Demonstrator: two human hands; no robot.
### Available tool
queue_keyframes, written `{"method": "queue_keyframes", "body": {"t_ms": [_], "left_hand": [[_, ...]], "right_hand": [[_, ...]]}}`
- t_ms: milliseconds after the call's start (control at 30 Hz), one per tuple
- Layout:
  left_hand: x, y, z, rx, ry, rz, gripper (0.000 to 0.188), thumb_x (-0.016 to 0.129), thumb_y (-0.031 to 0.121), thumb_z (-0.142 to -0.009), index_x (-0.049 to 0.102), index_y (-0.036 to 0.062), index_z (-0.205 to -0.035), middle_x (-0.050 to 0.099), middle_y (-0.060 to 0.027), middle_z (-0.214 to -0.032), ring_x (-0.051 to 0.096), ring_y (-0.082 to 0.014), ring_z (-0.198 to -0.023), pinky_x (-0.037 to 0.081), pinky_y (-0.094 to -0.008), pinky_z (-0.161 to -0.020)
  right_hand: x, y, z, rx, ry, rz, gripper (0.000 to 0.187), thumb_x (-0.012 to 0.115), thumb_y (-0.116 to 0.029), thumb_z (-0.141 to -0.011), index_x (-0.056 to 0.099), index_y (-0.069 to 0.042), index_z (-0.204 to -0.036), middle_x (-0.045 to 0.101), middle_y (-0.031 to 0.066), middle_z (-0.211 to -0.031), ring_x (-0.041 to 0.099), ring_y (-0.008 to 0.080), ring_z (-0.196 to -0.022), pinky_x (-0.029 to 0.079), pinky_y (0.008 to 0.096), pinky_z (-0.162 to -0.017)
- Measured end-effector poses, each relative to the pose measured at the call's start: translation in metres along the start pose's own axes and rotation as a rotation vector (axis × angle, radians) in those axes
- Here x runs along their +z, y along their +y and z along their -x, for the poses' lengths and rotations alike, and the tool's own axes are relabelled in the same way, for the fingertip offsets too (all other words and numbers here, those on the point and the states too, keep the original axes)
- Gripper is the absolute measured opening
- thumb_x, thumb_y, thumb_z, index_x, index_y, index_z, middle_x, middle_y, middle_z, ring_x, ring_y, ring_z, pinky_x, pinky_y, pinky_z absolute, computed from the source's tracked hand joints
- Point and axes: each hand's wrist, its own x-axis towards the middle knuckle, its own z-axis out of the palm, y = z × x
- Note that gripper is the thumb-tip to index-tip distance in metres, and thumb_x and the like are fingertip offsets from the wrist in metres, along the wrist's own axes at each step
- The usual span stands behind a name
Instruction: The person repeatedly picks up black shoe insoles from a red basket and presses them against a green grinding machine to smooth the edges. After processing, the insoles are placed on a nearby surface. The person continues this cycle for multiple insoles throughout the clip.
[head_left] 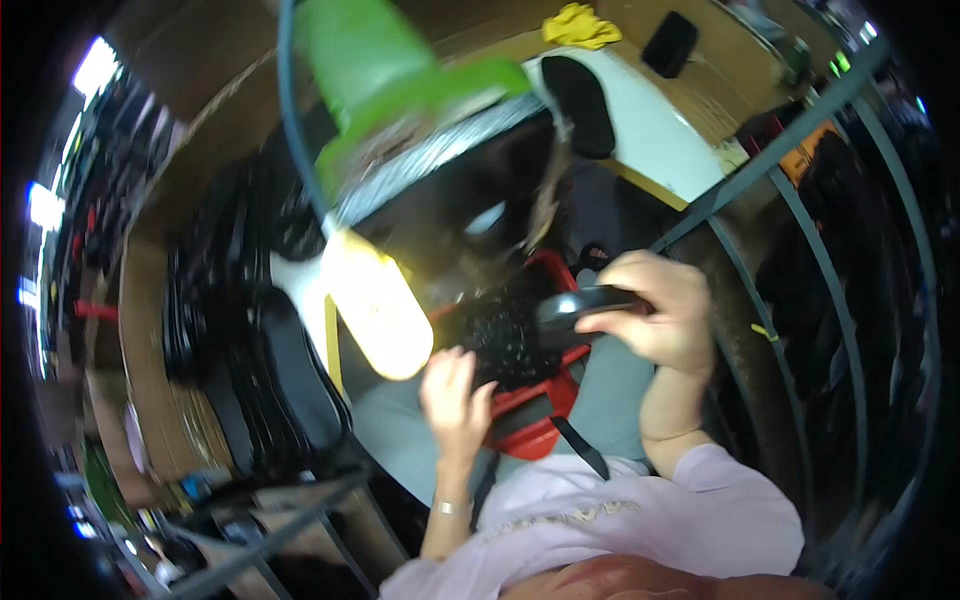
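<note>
My right hand is closed around a dark, glossy, rounded piece, blurred by motion, so its exact kind is unclear. It is held above a red bin between my knees. Many small black scraps lie in the bin. My left hand is at the bin's left edge, thumb apart from the fingers, with nothing visible in it. Just above that hand glows a long, bright lamp head on a blue-grey arm.
A green machine part rises ahead, above a dark opening. Flat black sole-shaped pieces are stacked at left; another lies on the white surface. Grey metal rails stand at right. A yellow cloth sits at the back.
</note>
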Motion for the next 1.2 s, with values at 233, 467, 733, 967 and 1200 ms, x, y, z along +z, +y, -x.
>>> {"method": "queue_keyframes", "body": {"t_ms": [233, 467, 733, 967, 1200], "left_hand": [[-0.118, -0.086, 0.029, -0.516, -0.035, -0.744, 0.066, 0.073, 0.019, -0.078, 0.049, 0.0113, -0.139, 0.042, -0.0167, -0.144, 0.033, -0.0377, -0.136, 0.022, -0.0561, -0.111], [-0.111, -0.088, 0.04, -0.513, 0.17, -0.5, 0.068, 0.07, 0.013, -0.075, 0.048, 0.0108, -0.14, 0.046, -0.0159, -0.142, 0.041, -0.0358, -0.13, 0.028, -0.0536, -0.107], [-0.095, -0.096, 0.034, -0.536, 0.315, -0.737, 0.038, 0.07, 0.01, -0.07, 0.065, 0.0049, -0.107, 0.059, -0.0073, -0.112, 0.05, -0.0304, -0.106, 0.038, -0.0508, -0.088], [-0.097, -0.095, 0.024, -0.245, 0.462, -0.723, 0.028, 0.069, -0.007, -0.066, 0.066, 0.0002, -0.093, 0.062, -0.0106, -0.093, 0.054, -0.0306, -0.09, 0.043, -0.0416, -0.082], [-0.121, 0.055, -0.021, 0.06, 0.441, 0.091, 0.034, 0.088, 0.019, -0.065, 0.064, 0.0015, -0.083, 0.065, -0.0087, -0.078, 0.058, -0.0215, -0.069, 0.045, -0.0333, -0.063]], "right_hand": [[0.028, 0.126, -0.082, -0.361, 0.374, 0.268, 0.035, 0.072, 0.007, -0.067, 0.062, -0.002, -0.099, 0.068, 0.0136, -0.105, 0.066, 0.0303, -0.099, 0.054, 0.0365, -0.083], [0.084, 0.206, -0.043, -0.142, 0.093, 0.515, 0.052, 0.072, -0.028, -0.08, 0.056, -0.003, -0.122, 0.048, 0.0191, -0.137, 0.044, 0.0358, -0.129, 0.04, 0.0431, -0.102], [0.122, 0.174, 0.096, 0.191, 0.069, 0.106, 0.029, 0.072, -0.022, -0.082, 0.063, -0.002, -0.099, 0.059, 0.0129, -0.107, 0.058, 0.0324, -0.101, 0.048, 0.0416, -0.086], [0.143, 0.157, 0.163, 0.454, -0.014, -0.056, 0.022, 0.071, -0.022, -0.084, 0.065, -0.003, -0.094, 0.063, 0.0119, -0.094, 0.064, 0.0273, -0.089, 0.051, 0.0368, -0.077], [0.131, 0.093, 0.152, 0.437, -0.188, -0.664, 0.098, 0.088, -0.014, -0.063, 0.035, -0.007, -0.147, 0.04, 0.0117, -0.148, 0.046, 0.0229, -0.128, 0.044, 0.0375, -0.098]]}}
